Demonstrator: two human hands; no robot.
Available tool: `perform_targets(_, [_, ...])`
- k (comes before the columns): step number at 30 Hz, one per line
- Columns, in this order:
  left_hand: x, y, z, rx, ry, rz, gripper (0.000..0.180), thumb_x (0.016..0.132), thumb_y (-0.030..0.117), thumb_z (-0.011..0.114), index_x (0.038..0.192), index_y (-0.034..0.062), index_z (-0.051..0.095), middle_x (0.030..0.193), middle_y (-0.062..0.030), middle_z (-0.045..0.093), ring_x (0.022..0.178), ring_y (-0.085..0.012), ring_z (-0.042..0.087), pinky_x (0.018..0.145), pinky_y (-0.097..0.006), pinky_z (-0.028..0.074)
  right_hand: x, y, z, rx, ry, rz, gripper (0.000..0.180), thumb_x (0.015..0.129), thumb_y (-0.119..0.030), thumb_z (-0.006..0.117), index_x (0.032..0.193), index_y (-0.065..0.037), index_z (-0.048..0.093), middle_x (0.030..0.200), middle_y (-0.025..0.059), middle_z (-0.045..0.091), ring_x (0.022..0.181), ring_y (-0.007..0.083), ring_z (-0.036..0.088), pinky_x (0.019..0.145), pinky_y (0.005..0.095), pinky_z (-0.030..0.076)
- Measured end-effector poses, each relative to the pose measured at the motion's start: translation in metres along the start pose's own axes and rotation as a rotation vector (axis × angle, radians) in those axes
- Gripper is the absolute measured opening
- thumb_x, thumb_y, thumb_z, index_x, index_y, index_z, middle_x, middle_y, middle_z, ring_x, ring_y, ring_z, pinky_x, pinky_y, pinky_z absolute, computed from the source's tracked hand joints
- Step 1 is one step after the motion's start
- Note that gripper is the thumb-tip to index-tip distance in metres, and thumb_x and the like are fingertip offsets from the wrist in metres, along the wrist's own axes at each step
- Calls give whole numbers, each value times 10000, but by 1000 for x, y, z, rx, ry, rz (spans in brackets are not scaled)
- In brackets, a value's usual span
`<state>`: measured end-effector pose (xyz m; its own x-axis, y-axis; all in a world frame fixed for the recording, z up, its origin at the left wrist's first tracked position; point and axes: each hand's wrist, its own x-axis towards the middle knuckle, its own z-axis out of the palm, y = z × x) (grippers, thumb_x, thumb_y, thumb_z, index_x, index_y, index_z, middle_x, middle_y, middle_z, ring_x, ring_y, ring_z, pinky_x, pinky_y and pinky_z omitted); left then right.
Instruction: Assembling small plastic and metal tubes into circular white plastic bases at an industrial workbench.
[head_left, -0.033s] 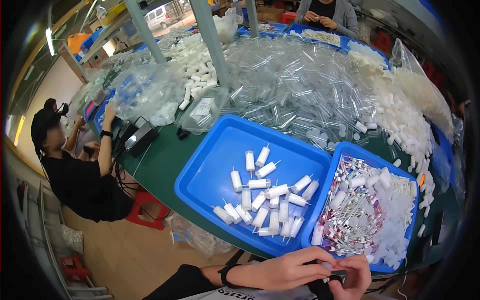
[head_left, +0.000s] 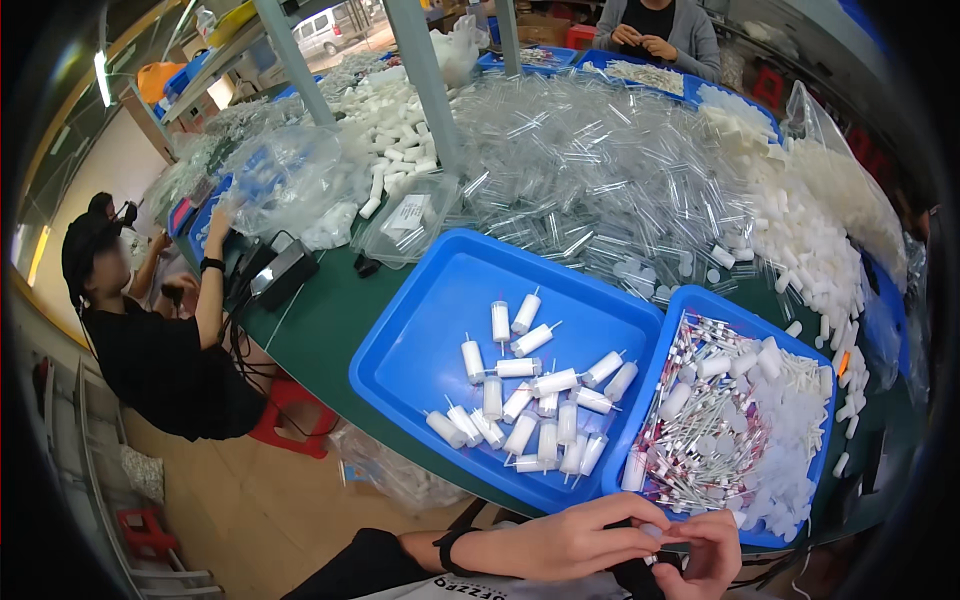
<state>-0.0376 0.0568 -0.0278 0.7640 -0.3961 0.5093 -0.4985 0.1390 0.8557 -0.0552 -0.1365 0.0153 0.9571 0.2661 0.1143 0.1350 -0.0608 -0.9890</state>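
At the lower edge, just in front of the blue parts tray, my left hand (head_left: 585, 538) and my right hand (head_left: 712, 552) meet with fingers closed. A small whitish translucent piece (head_left: 652, 531) shows between the fingertips; its kind is mostly hidden. The blue parts tray (head_left: 648, 398) holds a heap of thin white sticks with red bits (head_left: 700, 440), translucent discs (head_left: 785, 490) and several white cylinders (head_left: 714, 364). Left of it, a larger blue tray (head_left: 420, 330) holds many white cylinders in clear sleeves (head_left: 556, 382), with thin pins sticking out of their ends.
Behind the trays lies a wide pile of clear tubes (head_left: 590, 150), with white cylinders (head_left: 800, 230) heaped to its right. A clear plastic box (head_left: 405, 225) and a black power adapter (head_left: 284, 276) are on the green table (head_left: 330, 345). Grey posts (head_left: 420, 80) rise beyond. Co-workers sit left and far.
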Motion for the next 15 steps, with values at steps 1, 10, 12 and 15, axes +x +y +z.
perform_targets(1, [-2,1,0,51,10,-12,169,834,-1,626,987,-56,584,1134,-155,520,1010,-278,562,834,-338,483,-2,0,-1,-65,-32,-22,348,767,87,701,1080,49,553,1031,139,520,925,195,569,805,270,466])
perform_targets(10, [-13,2,12,63,38,-74,183,819,1,640,993,-29,596,1116,-142,519,881,-222,581,772,-305,494,-16,-12,5,-289,-4,-86,249,718,115,732,920,48,603,903,126,589,804,185,572,708,258,459])
perform_targets(12, [-15,3,16,58,36,-55,173,818,0,648,982,-27,597,1110,-140,518,862,-213,584,757,-299,495,-21,-13,6,-300,21,-114,246,717,105,737,918,45,609,891,132,604,775,191,575,686,258,461])
perform_targets(15, [-21,8,20,2,14,-104,154,824,5,668,967,-20,615,1104,-128,524,858,-193,590,749,-285,489,-32,-21,7,-424,31,-180,232,719,93,737,914,44,621,887,149,626,758,213,602,666,264,477])
